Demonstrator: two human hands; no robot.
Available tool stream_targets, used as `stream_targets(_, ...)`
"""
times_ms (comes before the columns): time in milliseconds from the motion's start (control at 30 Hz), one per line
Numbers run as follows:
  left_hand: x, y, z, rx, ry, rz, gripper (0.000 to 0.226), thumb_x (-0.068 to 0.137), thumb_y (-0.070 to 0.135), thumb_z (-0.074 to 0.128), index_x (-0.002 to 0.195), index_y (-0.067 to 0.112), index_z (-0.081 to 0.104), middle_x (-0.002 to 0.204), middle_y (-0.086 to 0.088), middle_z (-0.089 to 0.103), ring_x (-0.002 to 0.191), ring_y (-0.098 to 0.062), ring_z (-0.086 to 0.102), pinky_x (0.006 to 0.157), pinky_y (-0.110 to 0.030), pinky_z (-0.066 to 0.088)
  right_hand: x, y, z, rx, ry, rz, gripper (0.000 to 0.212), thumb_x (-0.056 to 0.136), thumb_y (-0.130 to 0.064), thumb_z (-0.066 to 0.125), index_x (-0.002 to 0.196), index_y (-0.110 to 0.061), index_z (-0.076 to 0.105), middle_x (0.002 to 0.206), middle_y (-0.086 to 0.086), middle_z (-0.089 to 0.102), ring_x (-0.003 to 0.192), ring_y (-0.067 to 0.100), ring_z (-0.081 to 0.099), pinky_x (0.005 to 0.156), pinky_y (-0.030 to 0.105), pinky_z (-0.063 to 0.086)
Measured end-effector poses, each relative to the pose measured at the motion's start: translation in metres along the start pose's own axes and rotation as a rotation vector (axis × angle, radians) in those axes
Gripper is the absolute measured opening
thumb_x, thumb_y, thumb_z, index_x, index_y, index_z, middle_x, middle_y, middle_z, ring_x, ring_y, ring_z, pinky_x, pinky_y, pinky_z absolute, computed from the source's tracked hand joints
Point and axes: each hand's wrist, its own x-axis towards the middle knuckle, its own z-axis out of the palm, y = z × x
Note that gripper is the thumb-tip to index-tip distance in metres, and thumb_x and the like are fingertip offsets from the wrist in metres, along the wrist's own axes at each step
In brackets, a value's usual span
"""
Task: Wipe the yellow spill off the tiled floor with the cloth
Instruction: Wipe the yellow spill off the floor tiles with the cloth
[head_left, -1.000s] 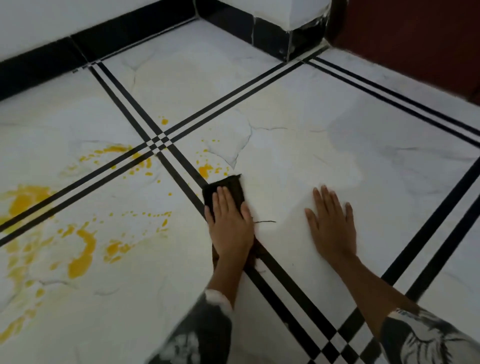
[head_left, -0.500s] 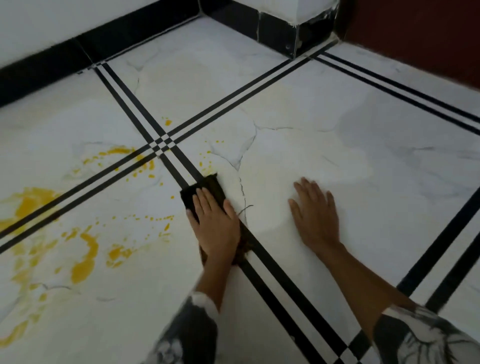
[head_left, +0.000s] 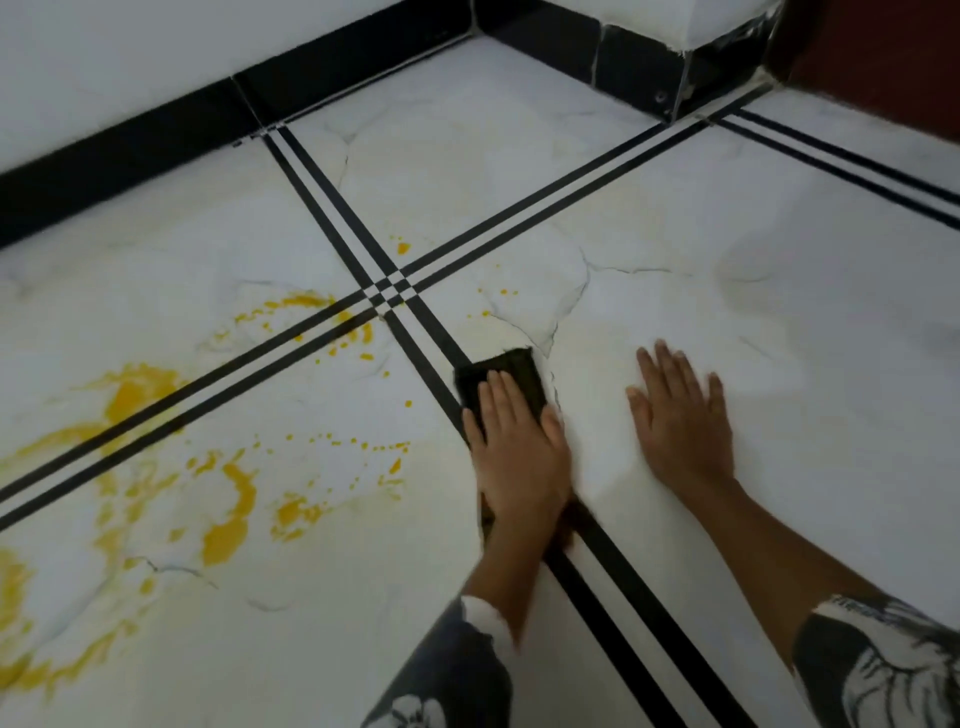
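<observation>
I am pressing my left grip (head_left: 519, 457), fingers straight and flat, on the dark cloth (head_left: 511, 371) just below the frame's middle, while my right grip (head_left: 680, 421) is resting flat-palmed on the floor (head_left: 779, 312) beside it. I am judging the wiping barely begun: the yellow spill (head_left: 228, 519) is mostly lying at lower left, calling for a firm push that way. My palm is hiding the cloth's near half, and the spill is running off the left edge.

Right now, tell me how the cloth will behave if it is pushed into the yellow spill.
The cloth lies flat under the left hand, so it is probably soft and floppy, apt to bunch if pushed by one edge. The glossy floor should let it slide easily. Its ragged top edge suggests light fabric.
</observation>
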Motion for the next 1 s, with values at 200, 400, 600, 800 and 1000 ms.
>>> stream_targets(200,0.043,-0.006,-0.012,0.003,-0.196,0.321,0.061,0.096,0.044,0.013,0.15,0.015,0.008,0.158,0.0,0.007,0.145,-0.012,0.002,0.116,-0.034,-0.004,-0.02,-0.003,-0.006,-0.006,-0.054,0.003,0.068,0.088,-0.044,0.007,0.143,-0.011,0.031,0.151,0.009,0.029,0.138,0.027,0.029,0.111,0.049,0.018)
stream_targets(400,0.006,-0.04,-0.016,0.027,0.003,-0.142,0.079,0.084,0.049,-0.006,0.148,0.006,0.009,0.157,-0.007,0.013,0.145,-0.019,0.007,0.116,-0.038,-0.003,-0.011,-0.019,-0.012,0.08,-0.016,0.103,0.057,0.09,-0.037,0.022,0.129,-0.007,0.052,0.137,0.014,0.05,0.127,0.03,0.045,0.105,0.053,0.031)
stream_targets(600,0.099,-0.01,-0.002,0.011,-0.16,0.334,0.071,0.087,0.05,-0.005,0.149,0.015,0.004,0.158,0.0,0.004,0.145,-0.012,-0.001,0.116,-0.035,-0.004,0.057,-0.048,0.006,0.056,-0.034,-0.038,0.046,0.099,-0.032,0.029,0.143,-0.016,0.032,0.153,0.006,0.025,0.142,0.02,0.018,0.115,0.043,0.009)
stream_targets(800,0.12,-0.053,-0.001,0.046,0.04,-0.115,0.068,0.092,0.046,0.003,0.149,0.01,0.009,0.158,-0.004,0.01,0.145,-0.016,0.005,0.116,-0.037,-0.002,0.112,-0.067,0.021,-0.011,-0.056,-0.051,0.054,0.097,-0.044,0.019,0.147,-0.021,0.02,0.156,0.001,0.015,0.144,0.017,0.012,0.115,0.045,0.005)
stream_targets(1000,0.152,0.005,0.009,-0.015,-0.083,0.196,0.071,0.087,0.048,-0.004,0.149,0.013,0.005,0.158,-0.003,0.007,0.145,-0.014,0.002,0.115,-0.036,-0.006,0.114,-0.068,0.024,-0.041,0.0,-0.027,0.06,0.09,-0.044,0.019,0.139,-0.018,0.04,0.145,0.005,0.04,0.134,0.022,0.039,0.107,0.051,0.029)
